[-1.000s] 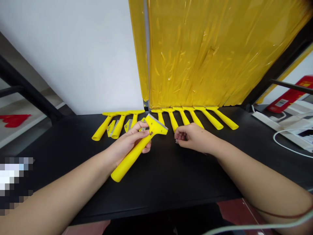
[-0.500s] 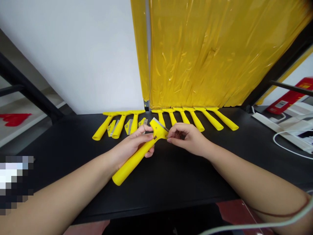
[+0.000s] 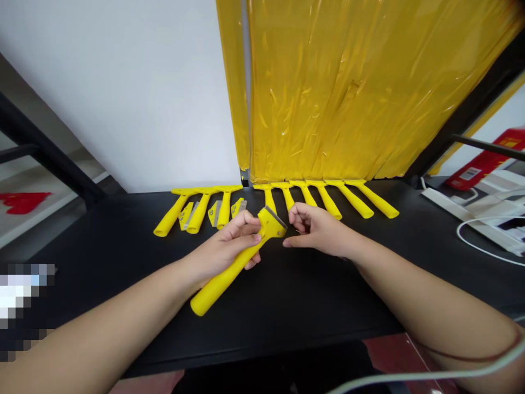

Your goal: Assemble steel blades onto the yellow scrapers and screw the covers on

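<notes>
A yellow scraper (image 3: 227,277) with a round handle lies aslant in my left hand (image 3: 219,249), thumb on its neck and fingers wrapped beneath. Its head points up and to the right, with a grey blade strip along the edge and a small screw showing at the right corner. Just right of that head is my right hand (image 3: 322,232), apart from it. Its thumb stands away from the curled fingers, and I see nothing between them. Behind my left hand are small yellow plates (image 3: 214,212) with screws and metal blades, lying between scraper handles.
More yellow scrapers (image 3: 170,214) line the back of the black table (image 3: 311,306), heads toward the wall. Yellow plastic sheeting (image 3: 336,93) hangs behind. A white rail with cables (image 3: 471,221) and a red box (image 3: 471,172) are at the right. A pale cable (image 3: 410,376) crosses the lower right.
My right hand has come off the scraper's head, its thumb and fingers parting. The scraper in my left hand has turned and dropped slightly, and the screw at its corner is now visible.
</notes>
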### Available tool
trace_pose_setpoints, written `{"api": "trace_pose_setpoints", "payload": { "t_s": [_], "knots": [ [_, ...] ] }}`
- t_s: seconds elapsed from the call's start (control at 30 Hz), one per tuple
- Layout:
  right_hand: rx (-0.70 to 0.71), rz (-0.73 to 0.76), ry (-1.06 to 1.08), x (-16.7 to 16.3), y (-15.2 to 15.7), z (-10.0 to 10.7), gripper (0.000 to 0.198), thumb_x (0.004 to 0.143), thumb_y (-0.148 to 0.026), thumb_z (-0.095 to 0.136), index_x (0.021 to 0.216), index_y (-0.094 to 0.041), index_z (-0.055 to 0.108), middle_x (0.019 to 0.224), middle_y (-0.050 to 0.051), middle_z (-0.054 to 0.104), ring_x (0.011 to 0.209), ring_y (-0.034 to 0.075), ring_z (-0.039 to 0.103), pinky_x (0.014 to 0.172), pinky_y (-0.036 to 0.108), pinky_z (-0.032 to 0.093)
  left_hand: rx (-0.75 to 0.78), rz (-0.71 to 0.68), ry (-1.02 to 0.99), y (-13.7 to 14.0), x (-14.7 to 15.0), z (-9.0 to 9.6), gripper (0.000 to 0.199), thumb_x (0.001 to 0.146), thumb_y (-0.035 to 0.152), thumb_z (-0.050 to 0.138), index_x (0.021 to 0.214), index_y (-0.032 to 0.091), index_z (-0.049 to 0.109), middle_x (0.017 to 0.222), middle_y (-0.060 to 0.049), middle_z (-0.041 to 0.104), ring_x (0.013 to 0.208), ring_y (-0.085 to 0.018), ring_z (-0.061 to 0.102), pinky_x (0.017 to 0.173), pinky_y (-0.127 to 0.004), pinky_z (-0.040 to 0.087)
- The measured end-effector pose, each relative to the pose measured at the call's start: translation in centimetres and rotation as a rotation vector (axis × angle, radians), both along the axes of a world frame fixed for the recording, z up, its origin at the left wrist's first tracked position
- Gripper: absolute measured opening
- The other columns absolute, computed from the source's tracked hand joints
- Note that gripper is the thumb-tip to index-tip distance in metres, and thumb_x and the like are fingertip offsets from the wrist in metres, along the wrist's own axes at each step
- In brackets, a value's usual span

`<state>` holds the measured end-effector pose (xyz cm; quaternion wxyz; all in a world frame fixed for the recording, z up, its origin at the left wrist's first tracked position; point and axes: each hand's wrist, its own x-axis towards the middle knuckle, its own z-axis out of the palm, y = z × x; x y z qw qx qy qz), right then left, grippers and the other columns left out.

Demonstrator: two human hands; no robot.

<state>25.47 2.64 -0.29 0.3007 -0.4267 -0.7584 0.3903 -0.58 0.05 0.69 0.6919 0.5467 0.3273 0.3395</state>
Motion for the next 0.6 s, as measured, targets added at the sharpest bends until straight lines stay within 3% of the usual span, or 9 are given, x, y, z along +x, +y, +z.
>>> {"api": "trace_pose_setpoints", "payload": {
  "t_s": [0.13, 0.27, 0.37, 0.6],
  "knots": [
    [0.098, -0.072, -0.516, 2.6, -0.4, 2.3, 0.025, 0.079, -0.035, 0.082, 0.083, -0.023, 0.061, 0.070, -0.002, 0.063, 0.061, 0.015, 0.055, 0.056, 0.030, 0.037, -0.021, 0.093, 0.030, 0.5, -0.4, -0.1, 0.028, 0.093, 0.027, 0.070, 0.103, 0.026, 0.044, 0.079, 0.006, 0.060, 0.058, -0.011, 0.064, 0.055, -0.022, 0.046],
    [-0.003, -0.039, -0.900, 4.3, -0.5, 3.4, 0.028, 0.073, -0.042, 0.085, 0.063, -0.022, 0.068, 0.062, 0.004, 0.065, 0.056, 0.020, 0.058, 0.049, 0.031, 0.035, 0.008, 0.117, 0.045, 1.0, -0.9, -0.4, 0.028, 0.093, 0.030, 0.070, 0.105, 0.027, 0.045, 0.075, 0.006, 0.060, 0.057, -0.012, 0.062, 0.057, -0.023, 0.047],
    [-0.007, -0.005, -0.902, 4.7, -0.5, 3.2, 0.022, 0.071, -0.031, 0.084, 0.058, -0.022, 0.069, 0.059, 0.004, 0.065, 0.053, 0.019, 0.058, 0.047, 0.030, 0.034, 0.021, 0.119, 0.051, 1.1, -1.0, -0.6, 0.027, 0.094, 0.030, 0.070, 0.104, 0.027, 0.045, 0.074, 0.006, 0.060, 0.058, -0.012, 0.062, 0.058, -0.023, 0.047],
    [0.049, 0.113, -0.593, 3.5, -1.4, 3.9, 0.013, 0.084, -0.024, 0.069, 0.072, -0.022, 0.068, 0.066, -0.001, 0.067, 0.057, 0.015, 0.058, 0.052, 0.028, 0.040, 0.013, 0.160, 0.016, 1.0, -0.9, -0.3, 0.031, 0.091, 0.029, 0.073, 0.103, 0.027, 0.045, 0.077, 0.006, 0.059, 0.058, -0.012, 0.063, 0.056, -0.023, 0.047]
  ]
}}
